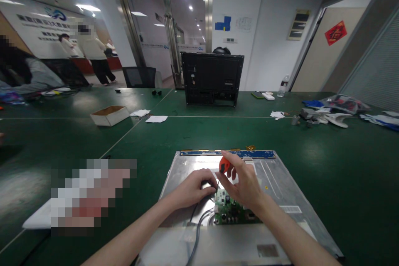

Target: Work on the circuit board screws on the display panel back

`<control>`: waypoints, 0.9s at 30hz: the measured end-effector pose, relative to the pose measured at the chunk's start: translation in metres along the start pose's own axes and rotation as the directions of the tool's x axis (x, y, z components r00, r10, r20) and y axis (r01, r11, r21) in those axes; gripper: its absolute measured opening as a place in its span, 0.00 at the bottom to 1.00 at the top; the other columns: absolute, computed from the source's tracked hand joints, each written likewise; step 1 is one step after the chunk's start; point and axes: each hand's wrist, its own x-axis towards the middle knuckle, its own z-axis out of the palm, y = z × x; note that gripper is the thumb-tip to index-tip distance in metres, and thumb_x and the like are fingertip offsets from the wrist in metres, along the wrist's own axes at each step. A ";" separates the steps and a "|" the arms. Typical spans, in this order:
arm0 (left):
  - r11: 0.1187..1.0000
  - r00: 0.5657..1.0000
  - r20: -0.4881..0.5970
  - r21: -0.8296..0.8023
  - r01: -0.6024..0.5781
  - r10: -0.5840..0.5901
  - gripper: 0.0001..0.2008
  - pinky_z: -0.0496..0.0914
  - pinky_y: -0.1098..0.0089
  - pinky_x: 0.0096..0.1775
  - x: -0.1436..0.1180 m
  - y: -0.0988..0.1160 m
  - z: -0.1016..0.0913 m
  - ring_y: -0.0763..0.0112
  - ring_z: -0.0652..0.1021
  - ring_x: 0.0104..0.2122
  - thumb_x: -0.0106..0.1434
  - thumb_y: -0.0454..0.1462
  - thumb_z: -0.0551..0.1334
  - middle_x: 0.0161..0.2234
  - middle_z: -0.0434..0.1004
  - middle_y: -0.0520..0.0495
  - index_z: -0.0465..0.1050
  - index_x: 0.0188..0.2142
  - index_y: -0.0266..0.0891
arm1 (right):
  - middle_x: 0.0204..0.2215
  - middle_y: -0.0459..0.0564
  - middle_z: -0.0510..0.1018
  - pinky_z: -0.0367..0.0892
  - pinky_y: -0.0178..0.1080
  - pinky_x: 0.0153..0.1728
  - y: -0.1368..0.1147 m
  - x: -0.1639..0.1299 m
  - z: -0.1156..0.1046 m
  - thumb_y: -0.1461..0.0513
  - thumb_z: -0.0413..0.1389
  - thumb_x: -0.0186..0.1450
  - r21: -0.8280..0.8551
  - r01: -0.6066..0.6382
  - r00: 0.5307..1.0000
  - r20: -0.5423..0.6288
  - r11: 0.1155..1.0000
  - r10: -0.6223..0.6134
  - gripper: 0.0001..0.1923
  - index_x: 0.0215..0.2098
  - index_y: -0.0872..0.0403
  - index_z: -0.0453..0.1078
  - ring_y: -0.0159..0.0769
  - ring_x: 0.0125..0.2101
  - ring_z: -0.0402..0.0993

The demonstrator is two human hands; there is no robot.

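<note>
A bare metal-backed display panel lies face down on the green table in front of me. My right hand is closed around the orange-red handle of a screwdriver. Its thin shaft points down at the upper left corner of a green circuit board. Beside that corner, my left hand has its thumb and fingers pinched together; what they hold, if anything, is hidden. A grey cable runs from the board's left side toward me. Along the panel's far edge sits a blue circuit strip.
A black monitor housing stands upright across the table. To its left are a small open box and papers. At right lie loose parts, a plastic bag and a water bottle. A blurred white object lies left.
</note>
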 end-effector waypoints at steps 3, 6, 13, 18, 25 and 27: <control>1.000 1.000 0.003 0.009 -0.010 0.010 0.03 0.69 0.66 0.42 0.000 0.001 0.000 0.65 0.74 0.37 0.61 0.32 0.61 0.35 0.76 0.48 0.74 0.35 0.38 | 0.34 0.48 0.75 0.65 0.33 0.20 -0.001 0.000 -0.001 0.66 0.51 0.65 0.020 0.002 1.000 0.017 1.000 -0.003 0.31 0.65 0.50 0.49 0.30 0.23 0.68; 1.000 1.000 0.014 0.020 -0.003 0.002 0.04 0.69 0.66 0.42 0.000 0.002 0.000 0.65 0.74 0.37 0.60 0.32 0.61 0.35 0.77 0.48 0.74 0.35 0.38 | 0.33 0.47 0.75 0.66 0.33 0.19 -0.001 0.000 -0.001 0.66 0.50 0.65 0.009 -0.002 1.000 0.015 1.000 0.001 0.32 0.66 0.51 0.48 0.30 0.21 0.68; 1.000 1.000 -0.004 0.006 0.012 -0.012 0.06 0.69 0.66 0.42 0.000 0.001 0.001 0.65 0.75 0.37 0.57 0.30 0.60 0.35 0.76 0.49 0.73 0.34 0.38 | 0.32 0.45 0.74 0.64 0.32 0.19 0.002 0.001 0.001 0.64 0.52 0.67 -0.022 0.003 1.000 -0.014 1.000 -0.004 0.28 0.63 0.47 0.50 0.29 0.20 0.66; 1.000 1.000 -0.003 -0.009 0.004 -0.004 0.05 0.69 0.65 0.43 -0.001 0.001 0.001 0.65 0.75 0.37 0.58 0.31 0.61 0.36 0.76 0.49 0.73 0.35 0.38 | 0.31 0.45 0.73 0.64 0.32 0.19 0.001 0.001 0.000 0.64 0.52 0.67 -0.015 0.004 1.000 -0.002 1.000 -0.004 0.26 0.61 0.48 0.52 0.29 0.21 0.66; 1.000 1.000 0.013 -0.001 -0.021 0.021 0.03 0.69 0.66 0.42 0.001 0.005 -0.001 0.65 0.74 0.37 0.61 0.33 0.61 0.34 0.76 0.48 0.74 0.35 0.38 | 0.32 0.46 0.74 0.65 0.33 0.19 -0.002 0.001 0.000 0.66 0.50 0.65 0.007 -0.007 1.000 0.003 1.000 0.007 0.29 0.63 0.51 0.50 0.30 0.21 0.68; 1.000 0.999 0.023 0.000 -0.026 0.026 0.03 0.69 0.66 0.42 0.001 0.005 -0.001 0.64 0.74 0.37 0.61 0.33 0.61 0.35 0.76 0.48 0.74 0.35 0.38 | 0.31 0.46 0.74 0.64 0.33 0.18 -0.002 0.001 0.000 0.67 0.51 0.65 0.013 -0.016 1.000 0.000 1.000 0.016 0.29 0.63 0.51 0.50 0.30 0.21 0.68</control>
